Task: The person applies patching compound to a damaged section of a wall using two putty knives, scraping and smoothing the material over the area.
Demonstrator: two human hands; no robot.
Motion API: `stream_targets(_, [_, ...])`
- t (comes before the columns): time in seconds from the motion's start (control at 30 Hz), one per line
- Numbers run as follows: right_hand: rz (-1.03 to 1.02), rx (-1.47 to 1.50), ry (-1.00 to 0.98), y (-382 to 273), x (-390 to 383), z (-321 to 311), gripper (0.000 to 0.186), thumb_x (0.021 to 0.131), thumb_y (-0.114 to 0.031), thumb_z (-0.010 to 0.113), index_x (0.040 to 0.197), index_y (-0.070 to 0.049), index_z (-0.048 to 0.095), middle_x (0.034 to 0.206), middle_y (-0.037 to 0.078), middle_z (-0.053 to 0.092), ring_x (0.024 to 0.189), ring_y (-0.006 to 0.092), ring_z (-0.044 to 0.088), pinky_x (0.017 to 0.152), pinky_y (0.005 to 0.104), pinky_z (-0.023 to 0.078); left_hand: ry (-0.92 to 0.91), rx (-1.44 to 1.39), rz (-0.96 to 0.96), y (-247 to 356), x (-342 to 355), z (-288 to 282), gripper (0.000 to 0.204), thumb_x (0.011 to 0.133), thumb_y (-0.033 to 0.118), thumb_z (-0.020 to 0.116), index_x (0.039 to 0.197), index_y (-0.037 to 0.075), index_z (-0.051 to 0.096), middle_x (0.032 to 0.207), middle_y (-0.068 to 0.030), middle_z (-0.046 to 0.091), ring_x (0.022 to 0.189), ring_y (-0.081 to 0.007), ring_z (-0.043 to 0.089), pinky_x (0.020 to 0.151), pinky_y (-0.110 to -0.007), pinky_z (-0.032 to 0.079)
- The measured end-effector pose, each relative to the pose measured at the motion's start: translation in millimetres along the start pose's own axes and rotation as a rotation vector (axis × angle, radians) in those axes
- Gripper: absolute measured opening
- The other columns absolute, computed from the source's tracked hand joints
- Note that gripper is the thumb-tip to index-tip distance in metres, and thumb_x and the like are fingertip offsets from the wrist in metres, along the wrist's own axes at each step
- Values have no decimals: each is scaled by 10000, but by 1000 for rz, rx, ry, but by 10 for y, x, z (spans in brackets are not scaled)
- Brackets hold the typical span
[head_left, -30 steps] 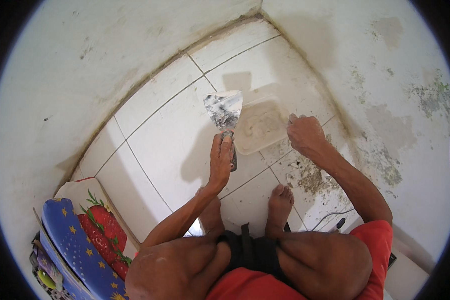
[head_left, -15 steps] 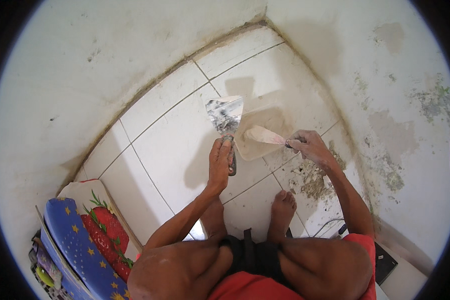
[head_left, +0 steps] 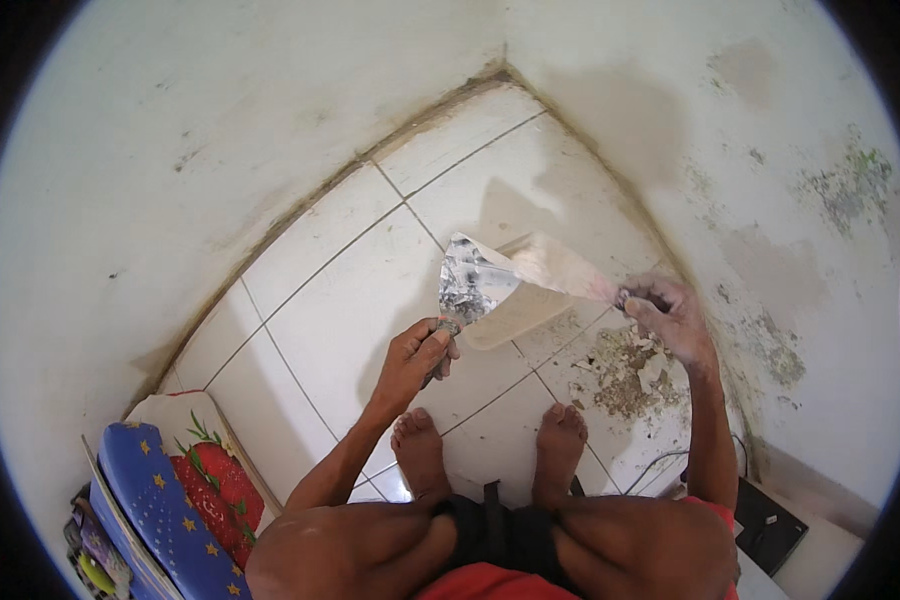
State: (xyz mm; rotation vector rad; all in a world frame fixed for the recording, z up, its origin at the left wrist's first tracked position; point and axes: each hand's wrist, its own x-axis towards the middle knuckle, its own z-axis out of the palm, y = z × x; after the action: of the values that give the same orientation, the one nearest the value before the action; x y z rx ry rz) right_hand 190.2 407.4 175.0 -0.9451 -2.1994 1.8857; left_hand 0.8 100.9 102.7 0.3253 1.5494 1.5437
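My left hand (head_left: 415, 355) is closed on the handle of a wide putty knife (head_left: 470, 280), whose shiny metal blade is tilted and smeared with grey-white material. My dust-coated right hand (head_left: 665, 315) grips a narrower putty knife (head_left: 565, 265) coated in pale paste, its blade reaching leftward to the wide blade; I cannot tell whether they touch. Beneath both blades a pale plastic tub (head_left: 515, 330) rests on the tiled floor, its inside mostly hidden by the knives.
Stained walls (head_left: 780, 250) meet in a corner ahead. Crumbled debris (head_left: 630, 375) lies beside the right wall, with a cable and a dark flat object (head_left: 775, 530) at lower right. My bare feet stand below the tub. Patterned padded items (head_left: 145, 480) lean at lower left.
The left knife has turned and moved, its blade now angled rightward. The right knife has come into clear view and risen from inside the tub to beside the left blade.
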Motion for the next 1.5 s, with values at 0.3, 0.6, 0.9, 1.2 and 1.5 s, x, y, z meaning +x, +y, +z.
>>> stream_targets(0.3, [-950, -1052, 98, -627, 119, -159, 302, 706, -91, 794, 977, -119, 662, 965, 38, 635, 880, 244, 602, 835, 390, 469, -199, -26, -103, 472, -68, 84, 263, 986, 228, 523, 1051, 5, 645, 748, -54, 637, 561, -90, 536, 494, -240, 412])
stream_targets(0.6, [-1001, -879, 205, -368, 148, -137, 407, 666, 8, 750, 1012, -167, 627, 962, 14, 602, 902, 243, 589, 827, 407, 425, -285, -28, -87, 471, -160, 7, 214, 950, 194, 541, 980, 7, 638, 715, -49, 614, 546, -102, 526, 506, -237, 410])
stream_targets(0.9, [-959, -810, 346, -21, 76, -249, 391, 710, 48, 749, 1048, -103, 622, 989, 60, 591, 890, 246, 602, 765, 368, 487, -249, -1, -27, 403, -137, 23, 245, 976, 231, 540, 1030, 17, 649, 714, -44, 599, 549, -96, 509, 520, -228, 398])
stream_targets(1.2, [-584, -147, 12, 137, 174, 372, 308, 788, 25, 734, 1055, -62, 610, 1030, 94, 583, 899, 188, 631, 743, 304, 529, -372, -63, -123, 524, -107, 29, 253, 972, 233, 529, 1034, 22, 653, 699, -40, 595, 535, -87, 507, 479, -231, 376])
stream_targets(1.5, [-853, -641, 143, 360, 202, -73, 295, 782, 100, 695, 1023, -52, 618, 1015, 106, 604, 923, 208, 639, 761, 321, 569, -256, 34, -125, 487, -162, -72, 209, 951, 180, 525, 997, 24, 657, 700, -35, 597, 529, -90, 508, 483, -226, 377])
